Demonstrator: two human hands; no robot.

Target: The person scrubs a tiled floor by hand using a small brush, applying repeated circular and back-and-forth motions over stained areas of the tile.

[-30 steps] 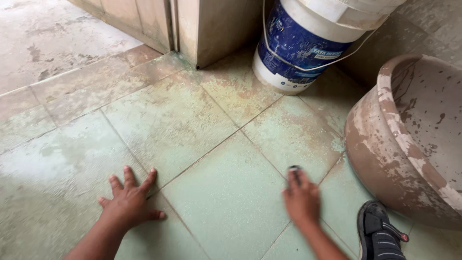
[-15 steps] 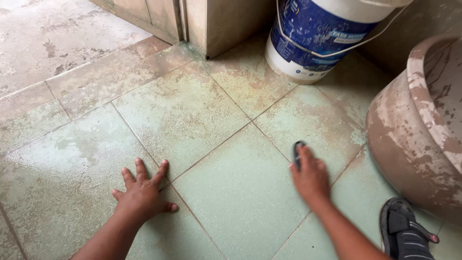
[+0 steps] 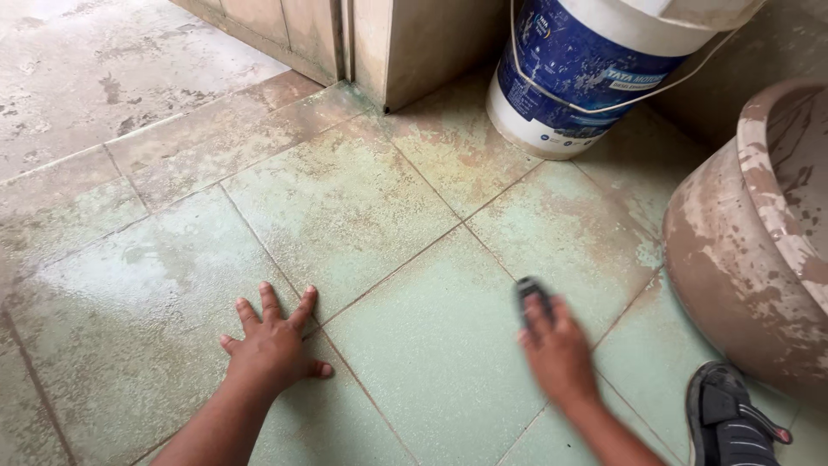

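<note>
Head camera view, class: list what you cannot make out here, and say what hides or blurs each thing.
- Small dark scrubbing tool: mostly covered by the right hand, and motion-blurred; its kind is unclear.
- Blue and white plastic bucket: top cut off by the upper edge.
- Large stained clay pot: cut off by the right edge.
- Black sandal: cut off by the bottom edge.
- Left hand: its palm lies flat on the green tiled floor, hidden.

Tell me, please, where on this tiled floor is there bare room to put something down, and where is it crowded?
Bare floor lies between the left hand, the wall corner and the blue-and-white bucket; more lies far left. It is crowded at the right, where the right hand presses a small dark scrubber near the big clay pot and a sandal.
</note>
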